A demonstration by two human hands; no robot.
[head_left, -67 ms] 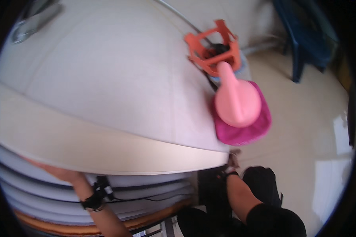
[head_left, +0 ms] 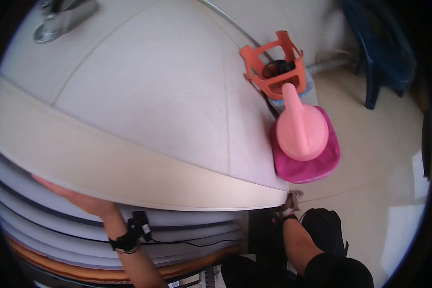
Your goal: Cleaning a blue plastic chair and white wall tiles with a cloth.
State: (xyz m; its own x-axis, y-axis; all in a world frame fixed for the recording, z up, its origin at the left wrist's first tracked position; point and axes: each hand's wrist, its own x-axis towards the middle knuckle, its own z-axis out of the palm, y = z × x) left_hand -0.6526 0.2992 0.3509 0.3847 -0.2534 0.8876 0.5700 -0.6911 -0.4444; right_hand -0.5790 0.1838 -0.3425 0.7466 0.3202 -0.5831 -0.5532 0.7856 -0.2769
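A long cream board [head_left: 144, 177] spans the view from the far left to just right of the middle. Its near edge looks curved. My left hand [head_left: 84, 200] grips that near edge from below at the left, with the fingers partly hidden by the board. At the board's right end, my right hand [head_left: 291, 200] is closed around the corner. A dark band with a small black box sits on my left wrist, and another dark band is on my right wrist.
Several grey panels [head_left: 187, 235] are stacked nearest me, with an orange-brown layer. White tiled wall [head_left: 168, 81] lies beyond the board. Right of it are an orange plastic stool frame [head_left: 300, 72], a pink rounded vessel [head_left: 316, 134], a magenta cushion-like item [head_left: 307, 170] and a blue chair [head_left: 372, 62].
The surroundings and both hands have shifted rightward in the picture, consistent with a slight head movement. Both hands keep their hold on the board.
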